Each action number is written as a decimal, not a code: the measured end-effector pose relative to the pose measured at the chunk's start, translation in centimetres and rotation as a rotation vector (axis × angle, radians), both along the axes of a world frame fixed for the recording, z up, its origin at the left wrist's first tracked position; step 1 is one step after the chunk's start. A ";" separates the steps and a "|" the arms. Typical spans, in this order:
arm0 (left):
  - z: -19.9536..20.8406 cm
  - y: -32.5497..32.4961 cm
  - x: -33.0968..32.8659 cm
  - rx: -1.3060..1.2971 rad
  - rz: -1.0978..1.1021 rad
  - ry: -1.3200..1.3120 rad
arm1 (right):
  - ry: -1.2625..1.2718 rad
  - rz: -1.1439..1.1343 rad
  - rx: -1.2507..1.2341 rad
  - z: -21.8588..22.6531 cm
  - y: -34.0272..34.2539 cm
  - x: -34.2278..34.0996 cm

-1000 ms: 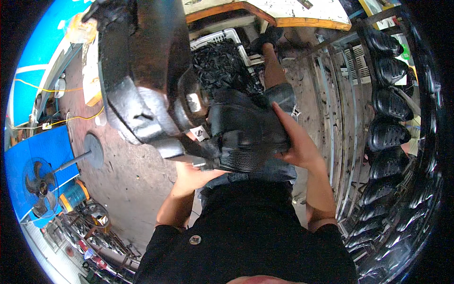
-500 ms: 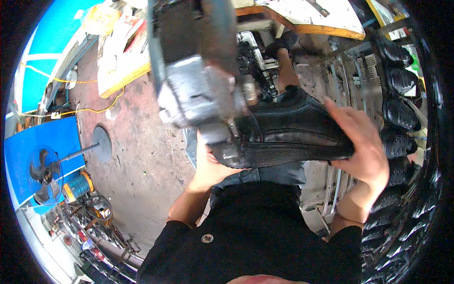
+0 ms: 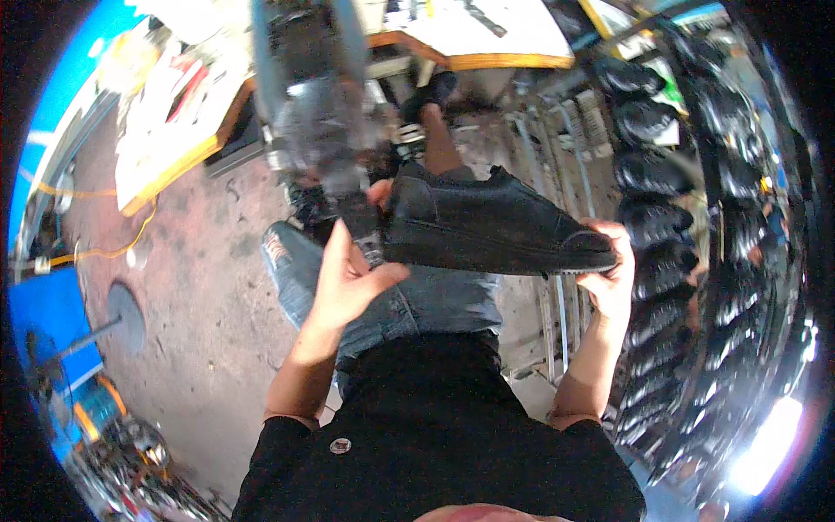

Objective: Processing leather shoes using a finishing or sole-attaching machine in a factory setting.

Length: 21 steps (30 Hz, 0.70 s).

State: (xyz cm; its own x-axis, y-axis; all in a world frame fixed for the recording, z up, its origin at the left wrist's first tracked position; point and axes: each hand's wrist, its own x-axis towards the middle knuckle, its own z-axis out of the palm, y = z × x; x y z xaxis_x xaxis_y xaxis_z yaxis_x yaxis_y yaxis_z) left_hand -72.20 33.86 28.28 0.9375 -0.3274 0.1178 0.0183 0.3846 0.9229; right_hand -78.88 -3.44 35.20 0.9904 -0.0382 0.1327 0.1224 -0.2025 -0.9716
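Note:
A black low shoe (image 3: 478, 222) is held sideways above my lap, its toe to the right and its heel against the head of a machine (image 3: 326, 130). My right hand (image 3: 613, 274) is closed on the toe, with the thumb under the sole edge and the fingers over the tip. At the heel end is my left hand (image 3: 348, 278). Its thumb reaches the lower edge of the shoe, and a fingertip shows by the upper heel. The machine's blurred lower part hides some of the left fingers and the heel's contact.
White worktables (image 3: 513, 35) with wooden edges stand ahead and at the left. Racks with several rows of black shoes (image 3: 648, 170) rise at the right. A fan (image 3: 43, 361), a round stand base (image 3: 126, 315) and a yellow cable (image 3: 130, 239) are at the left.
The shoe has turned and now shows another side. My right hand has shifted its hold onto the toe. My left thumb and index finger have spread. The whole view has swung to the right.

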 end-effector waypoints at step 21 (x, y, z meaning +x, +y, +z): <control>-9.1 4.6 1.1 0.998 -0.169 -0.359 | -0.917 -1.037 -0.771 21.5 1.7 -4.2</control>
State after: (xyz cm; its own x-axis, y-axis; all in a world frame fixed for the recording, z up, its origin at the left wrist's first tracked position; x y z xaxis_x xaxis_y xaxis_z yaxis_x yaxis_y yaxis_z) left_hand -71.08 38.50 19.14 0.8347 -0.5505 -0.0157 -0.3338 -0.5284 0.7806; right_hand -83.09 -1.76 56.73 0.1540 -0.2628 0.9525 0.0859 -0.9568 -0.2778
